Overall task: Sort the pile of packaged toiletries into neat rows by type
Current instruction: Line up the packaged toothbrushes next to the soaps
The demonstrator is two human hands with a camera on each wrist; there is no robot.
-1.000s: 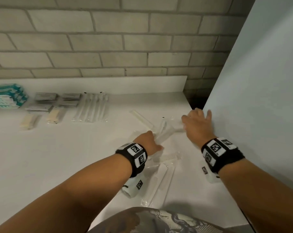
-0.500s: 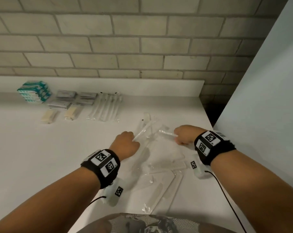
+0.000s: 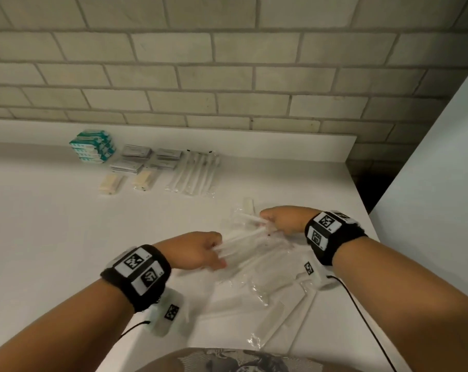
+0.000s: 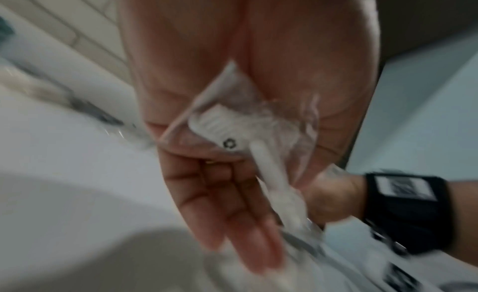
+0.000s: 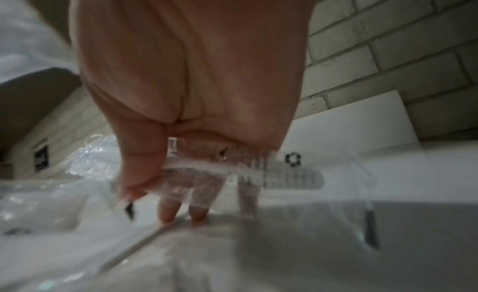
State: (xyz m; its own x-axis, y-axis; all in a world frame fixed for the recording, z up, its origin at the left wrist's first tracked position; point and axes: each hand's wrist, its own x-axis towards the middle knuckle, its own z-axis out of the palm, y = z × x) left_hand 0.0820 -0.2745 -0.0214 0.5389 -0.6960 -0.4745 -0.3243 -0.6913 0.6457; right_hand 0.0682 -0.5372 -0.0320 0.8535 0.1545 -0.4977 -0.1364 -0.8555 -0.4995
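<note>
My left hand [image 3: 194, 252] and right hand [image 3: 282, 220] now each pinch a wrapped toothbrush [image 3: 243, 234], lifted off the pile [image 3: 259, 288] beneath. Left wrist: bristles [image 4: 217, 122] inside my curled fingers. Right wrist: another brush [image 5: 284, 175] gripped. Next, the far-left toothbrush row [image 3: 194, 174].

1. Two hands – the left hand [image 3: 198, 251] and the right hand [image 3: 283, 220].
2. Each hand holds one wrapped toothbrush [image 4: 258, 153] – so two are held, as far as I can tell.
3. Under the fingers lies a pile of clear packets [image 3: 265, 288]. They overlap too much to count.
4. Far past the fingertips, by the wall: about five wrapped toothbrushes in a row [image 3: 194, 171].
5. Left of those, two cream soap bars [image 3: 125, 182].
6. About four stacks of grey sachets [image 3: 144, 159].
7. One stack of teal boxes [image 3: 93, 146], about five high.
</note>
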